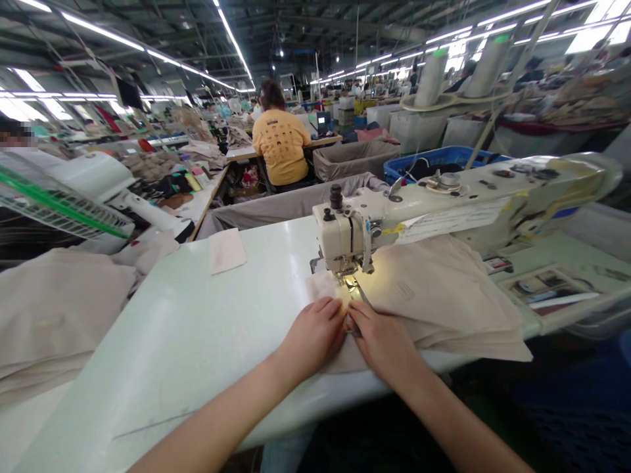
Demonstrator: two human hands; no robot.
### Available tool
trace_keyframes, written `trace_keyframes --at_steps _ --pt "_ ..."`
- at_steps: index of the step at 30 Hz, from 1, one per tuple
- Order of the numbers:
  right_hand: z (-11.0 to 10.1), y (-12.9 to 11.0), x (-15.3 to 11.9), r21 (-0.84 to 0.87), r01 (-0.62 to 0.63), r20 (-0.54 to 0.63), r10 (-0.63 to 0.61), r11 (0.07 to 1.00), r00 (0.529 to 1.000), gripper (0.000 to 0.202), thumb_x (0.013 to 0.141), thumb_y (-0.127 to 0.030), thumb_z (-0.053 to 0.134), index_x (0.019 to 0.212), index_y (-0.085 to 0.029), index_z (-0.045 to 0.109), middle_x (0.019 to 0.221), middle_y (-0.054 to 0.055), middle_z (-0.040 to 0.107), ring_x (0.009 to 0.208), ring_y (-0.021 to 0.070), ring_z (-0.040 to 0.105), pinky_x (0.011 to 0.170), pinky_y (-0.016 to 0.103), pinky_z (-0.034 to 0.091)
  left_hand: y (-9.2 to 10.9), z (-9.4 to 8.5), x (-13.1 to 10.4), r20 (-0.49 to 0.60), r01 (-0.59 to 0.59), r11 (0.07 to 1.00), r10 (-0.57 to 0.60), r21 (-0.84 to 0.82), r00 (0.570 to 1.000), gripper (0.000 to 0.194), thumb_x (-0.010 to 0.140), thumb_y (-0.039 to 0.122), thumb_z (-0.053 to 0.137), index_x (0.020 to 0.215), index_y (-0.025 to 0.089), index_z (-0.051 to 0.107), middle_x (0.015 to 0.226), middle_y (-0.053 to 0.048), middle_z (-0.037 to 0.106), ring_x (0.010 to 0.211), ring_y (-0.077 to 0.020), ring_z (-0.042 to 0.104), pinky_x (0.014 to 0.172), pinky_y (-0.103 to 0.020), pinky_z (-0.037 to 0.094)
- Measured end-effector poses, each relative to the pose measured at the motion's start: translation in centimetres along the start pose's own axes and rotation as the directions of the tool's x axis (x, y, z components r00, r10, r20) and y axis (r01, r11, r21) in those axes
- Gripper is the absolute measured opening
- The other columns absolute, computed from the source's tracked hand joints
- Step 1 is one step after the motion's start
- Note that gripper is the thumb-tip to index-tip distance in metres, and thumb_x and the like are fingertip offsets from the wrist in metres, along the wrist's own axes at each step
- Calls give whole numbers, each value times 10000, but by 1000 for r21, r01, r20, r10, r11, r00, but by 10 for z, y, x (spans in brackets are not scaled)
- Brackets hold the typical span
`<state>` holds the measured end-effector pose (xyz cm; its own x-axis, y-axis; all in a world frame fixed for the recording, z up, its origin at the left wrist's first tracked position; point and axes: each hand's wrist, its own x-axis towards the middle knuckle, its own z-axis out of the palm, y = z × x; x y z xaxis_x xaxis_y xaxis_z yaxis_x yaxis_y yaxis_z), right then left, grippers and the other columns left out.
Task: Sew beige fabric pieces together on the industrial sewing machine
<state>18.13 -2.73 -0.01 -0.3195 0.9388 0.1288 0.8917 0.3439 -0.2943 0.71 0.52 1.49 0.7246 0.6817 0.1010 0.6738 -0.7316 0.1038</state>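
A beige sewing machine [344,240] stands over the table, its lamp lighting the presser foot [350,284]. Just in front of the foot, my left hand [315,328] has its fingers closed on the edge of a beige fabric piece [321,284]. My right hand [382,338] meets it from the other side, fingertips pinching the same fabric. A small dark patch between the hands is too unclear to name. To the right, under the machine arm, lies a stack of beige fabric panels [444,295] with a small stitched slot on top.
A small beige fabric square [227,251] lies on the pale green table [197,328]. More beige fabric [54,309] is piled at left, below a white fan [98,177]. A tool tray [552,289] sits at right. Beyond are a blue crate [434,157] and a seated person [280,141].
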Motion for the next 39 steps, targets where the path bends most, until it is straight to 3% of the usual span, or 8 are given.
trace_keyframes --at_steps 5,9,13,25,39 --pt "7 2 3 26 -11 -85 13 1000 996 342 885 -96 566 1208 -179 643 1328 87 663 916 205 731 747 288 555 -16 1 9 -46 -26 1000 25 -17 999 155 957 190 525 1015 149 663 1105 -120 669 1099 -258 626 952 -415 572" --pt "16 2 -22 71 15 -316 8 997 949 110 947 -161 557 940 -203 659 977 39 722 737 166 685 625 263 464 -22 6 6 -127 -53 998 48 -34 991 251 953 191 541 1178 130 632 1251 -149 654 1188 -270 611 1015 -431 551" --pt "24 5 -44 44 44 -483 -17 998 876 336 1036 -320 485 726 -213 556 671 -11 572 561 137 561 550 276 362 -22 13 1 -180 -53 998 49 -17 982 301 971 209 526 1245 118 609 1325 -173 632 1239 -289 599 1036 -462 543" --pt "34 7 -41 -126 98 -559 -152 987 815 457 1062 -332 440 624 -219 502 572 -25 498 494 123 482 550 318 285 -22 20 -5 -207 -53 999 54 10 977 317 987 222 509 1275 121 593 1359 -175 614 1272 -300 582 1039 -467 539" --pt "35 9 -42 -149 104 -561 -171 983 810 460 1059 -325 448 613 -217 494 569 -29 498 491 114 483 540 311 282 -26 27 -8 -164 5 1000 -3 11 987 375 1008 290 484 1349 145 543 1459 -181 539 1363 -294 512 1124 -489 450"
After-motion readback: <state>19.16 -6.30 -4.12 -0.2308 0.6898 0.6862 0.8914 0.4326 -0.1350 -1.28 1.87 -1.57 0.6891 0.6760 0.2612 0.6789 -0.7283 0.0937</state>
